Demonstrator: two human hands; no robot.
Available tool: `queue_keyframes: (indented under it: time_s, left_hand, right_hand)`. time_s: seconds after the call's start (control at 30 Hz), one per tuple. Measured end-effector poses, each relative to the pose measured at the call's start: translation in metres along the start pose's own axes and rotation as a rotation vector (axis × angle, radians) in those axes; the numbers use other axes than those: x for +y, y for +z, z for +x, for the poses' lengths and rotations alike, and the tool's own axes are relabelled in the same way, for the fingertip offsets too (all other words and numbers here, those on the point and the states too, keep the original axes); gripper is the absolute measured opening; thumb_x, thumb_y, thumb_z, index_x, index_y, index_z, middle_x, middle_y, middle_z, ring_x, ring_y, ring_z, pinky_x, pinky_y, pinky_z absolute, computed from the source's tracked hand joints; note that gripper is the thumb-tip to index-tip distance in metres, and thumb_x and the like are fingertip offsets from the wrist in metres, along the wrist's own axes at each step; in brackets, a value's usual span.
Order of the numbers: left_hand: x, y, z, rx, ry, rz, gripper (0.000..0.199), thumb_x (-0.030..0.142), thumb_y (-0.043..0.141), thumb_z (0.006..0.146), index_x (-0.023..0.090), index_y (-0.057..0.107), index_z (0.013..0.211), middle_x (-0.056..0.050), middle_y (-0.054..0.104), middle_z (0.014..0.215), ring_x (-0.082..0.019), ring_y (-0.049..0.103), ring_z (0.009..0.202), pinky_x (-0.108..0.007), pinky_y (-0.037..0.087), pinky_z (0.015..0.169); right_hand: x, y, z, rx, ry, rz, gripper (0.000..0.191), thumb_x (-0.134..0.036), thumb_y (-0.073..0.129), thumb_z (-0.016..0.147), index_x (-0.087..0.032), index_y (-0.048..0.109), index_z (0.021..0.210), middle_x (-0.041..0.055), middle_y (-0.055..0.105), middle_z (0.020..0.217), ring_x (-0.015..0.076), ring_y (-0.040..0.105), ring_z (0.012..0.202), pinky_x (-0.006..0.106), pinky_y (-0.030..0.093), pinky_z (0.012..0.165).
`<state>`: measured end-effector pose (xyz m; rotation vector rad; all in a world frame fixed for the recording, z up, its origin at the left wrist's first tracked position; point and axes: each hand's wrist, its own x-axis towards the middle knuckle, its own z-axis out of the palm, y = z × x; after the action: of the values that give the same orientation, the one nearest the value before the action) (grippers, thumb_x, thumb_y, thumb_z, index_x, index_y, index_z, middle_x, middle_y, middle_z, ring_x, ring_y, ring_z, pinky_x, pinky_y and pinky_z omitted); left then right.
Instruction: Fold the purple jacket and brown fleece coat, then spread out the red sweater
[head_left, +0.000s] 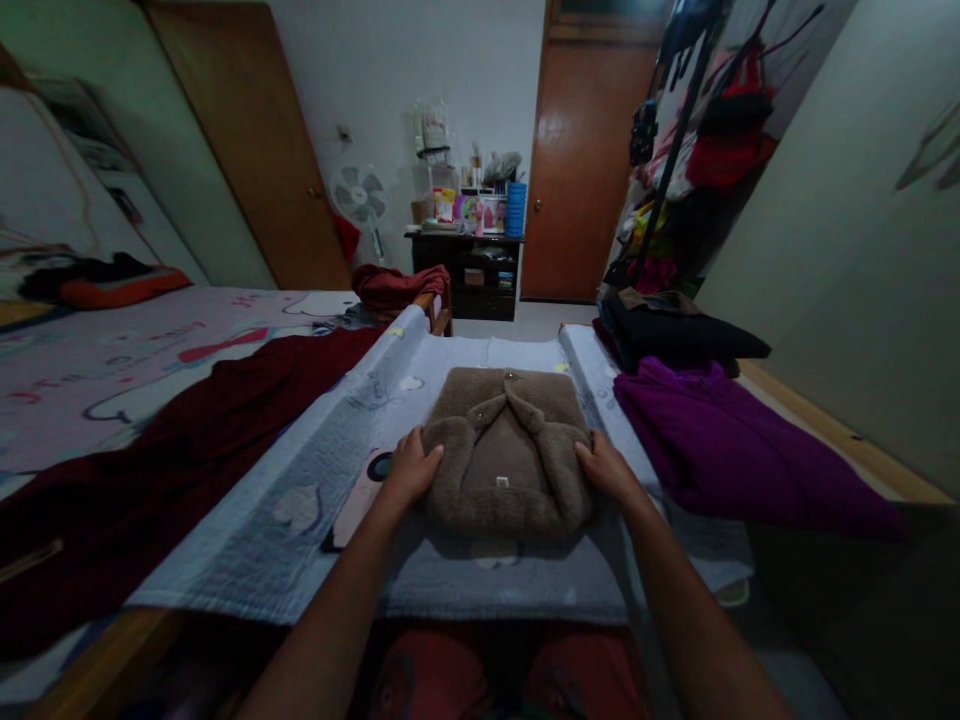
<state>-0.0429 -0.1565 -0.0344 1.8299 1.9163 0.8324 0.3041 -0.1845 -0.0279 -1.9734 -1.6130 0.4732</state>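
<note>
A brown fleecy garment (502,460), folded into a compact block with its collar and small label facing up, lies on a pale blue patterned cloth (525,590). My left hand (414,465) grips its left edge, thumb on top and the other fingers partly hidden at the side. On the opposite edge, my right hand (604,465) holds the garment in the same way. A phone (360,505) in a light case lies on the cloth beside my left forearm, which partly covers it.
A folded purple garment (742,440) lies at the right, with dark folded clothes (675,325) behind it. Dark red clothing (202,430) spreads over the bed (112,340) at the left. A reddish cloth (397,288) rests on the wooden rail beyond.
</note>
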Motion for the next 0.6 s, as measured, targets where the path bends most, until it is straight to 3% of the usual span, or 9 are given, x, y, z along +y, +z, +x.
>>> queue_keyframes:
  time_s: [0.07, 0.17, 0.3, 0.4, 0.6]
  left_hand:
    - [0.009, 0.002, -0.011, 0.063, 0.104, 0.104, 0.055, 0.033, 0.053, 0.086, 0.009, 0.045, 0.135, -0.02, 0.051, 0.139, -0.029, 0.045, 0.133, -0.044, 0.035, 0.11]
    - [0.021, 0.008, -0.026, 0.05, 0.221, 0.174, 0.055, 0.037, 0.046, 0.092, 0.011, 0.043, 0.14, -0.018, 0.039, 0.15, -0.032, 0.029, 0.143, -0.049, 0.026, 0.115]
    - [0.025, 0.012, -0.033, -0.067, 0.165, 0.151, 0.056, 0.042, 0.047, 0.091, 0.015, 0.046, 0.141, -0.015, 0.036, 0.154, -0.037, 0.021, 0.145, -0.054, 0.021, 0.114]
    - [0.024, 0.01, -0.033, -0.093, 0.138, 0.07, 0.057, 0.043, 0.051, 0.089, 0.017, 0.047, 0.14, -0.015, 0.034, 0.155, -0.037, 0.02, 0.146, -0.054, 0.017, 0.115]
    - [0.024, 0.008, -0.039, -0.072, 0.089, -0.001, 0.05, 0.036, 0.05, 0.089, 0.02, 0.048, 0.136, -0.013, 0.034, 0.155, -0.031, 0.02, 0.146, -0.05, 0.012, 0.118]
  right_hand:
    - [-0.004, -0.002, 0.005, 0.08, -0.04, -0.033, 0.062, -0.043, 0.043, 0.089, -0.005, 0.043, 0.138, 0.0217, 0.053, 0.137, 0.0299, 0.048, 0.13, 0.041, 0.037, 0.109]
    - [-0.011, 0.005, 0.01, 0.115, -0.148, -0.067, 0.065, -0.045, 0.041, 0.091, -0.004, 0.039, 0.142, 0.0215, 0.043, 0.146, 0.0283, 0.038, 0.138, 0.04, 0.029, 0.115]
    - [-0.015, 0.025, 0.007, 0.029, -0.159, -0.156, 0.065, -0.047, 0.039, 0.093, -0.008, 0.037, 0.145, 0.0192, 0.033, 0.153, 0.0284, 0.028, 0.144, 0.042, 0.025, 0.116]
    - [-0.014, 0.034, 0.002, 0.004, -0.115, -0.194, 0.066, -0.049, 0.039, 0.094, -0.011, 0.034, 0.148, 0.0178, 0.026, 0.157, 0.0291, 0.022, 0.146, 0.044, 0.024, 0.116]
    - [-0.012, 0.026, 0.006, -0.02, -0.058, -0.059, 0.07, -0.05, 0.044, 0.091, -0.013, 0.03, 0.149, 0.0173, 0.028, 0.156, 0.0291, 0.026, 0.144, 0.044, 0.025, 0.115]
